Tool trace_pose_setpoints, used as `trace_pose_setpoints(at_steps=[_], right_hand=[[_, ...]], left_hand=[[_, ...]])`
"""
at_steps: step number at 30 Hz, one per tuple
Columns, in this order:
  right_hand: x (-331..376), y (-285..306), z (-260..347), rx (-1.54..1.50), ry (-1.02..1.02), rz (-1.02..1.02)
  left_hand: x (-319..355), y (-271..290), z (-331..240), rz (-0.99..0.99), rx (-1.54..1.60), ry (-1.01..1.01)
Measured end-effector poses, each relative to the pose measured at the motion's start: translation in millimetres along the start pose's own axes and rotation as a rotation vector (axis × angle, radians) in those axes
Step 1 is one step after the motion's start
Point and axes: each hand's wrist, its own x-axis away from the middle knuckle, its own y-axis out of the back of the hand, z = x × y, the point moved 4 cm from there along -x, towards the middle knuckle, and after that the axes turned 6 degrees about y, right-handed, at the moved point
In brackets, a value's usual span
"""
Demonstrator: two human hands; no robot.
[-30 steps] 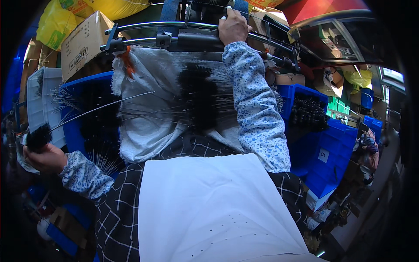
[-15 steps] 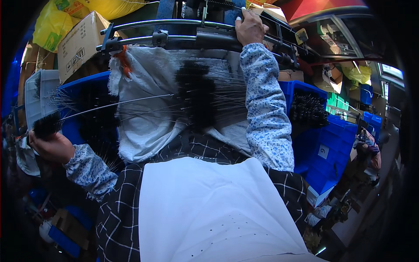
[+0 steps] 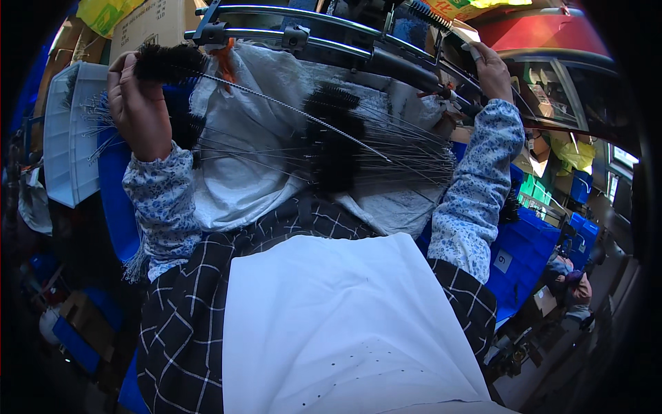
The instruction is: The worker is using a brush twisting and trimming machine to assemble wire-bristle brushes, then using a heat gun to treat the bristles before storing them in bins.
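Observation:
My left hand (image 3: 141,110), raised at the left, is closed on the bristle end of a black wire brush (image 3: 169,65). The brush's twisted wire stem slants down to the right, over the lap. At the right end of a metal bar machine (image 3: 303,38), my right hand (image 3: 492,74) has its fingers pinched together; what they hold is too small to make out. Between my arms a heap of black wire brushes (image 3: 334,148) lies across a white cloth (image 3: 241,138), its thin wire stems pointing both ways.
A blue bin (image 3: 118,200) and a translucent white crate (image 3: 69,138) stand on the left. On the right is another blue bin (image 3: 520,259). A cardboard box (image 3: 148,27) sits behind the left hand. Another person (image 3: 576,290) is far off at the right.
My left hand has risen and come inward with the brush, whose stem now slopes down to the right. My right hand has moved right and slightly down, from the machine's middle to its right end.

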Motion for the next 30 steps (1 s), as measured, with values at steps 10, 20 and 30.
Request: trace_pose_setpoints(at_steps=[10, 20, 30], right_hand=[[97.9, -31.0, 177.0, -0.604, 0.357, 0.402], [7.3, -65.8, 75.7, 0.289, 0.094, -0.338], [-8.5, -80.4, 66.1, 0.185, 0.097, -0.282]], left_hand=[[89.6, -119.7, 82.0, 0.493, 0.005, 0.257], [-2.2, 120.7, 79.1, 0.173, -1.345, 0.271], [10.5, 142.7, 93.5, 0.36, -1.058, 0.429]])
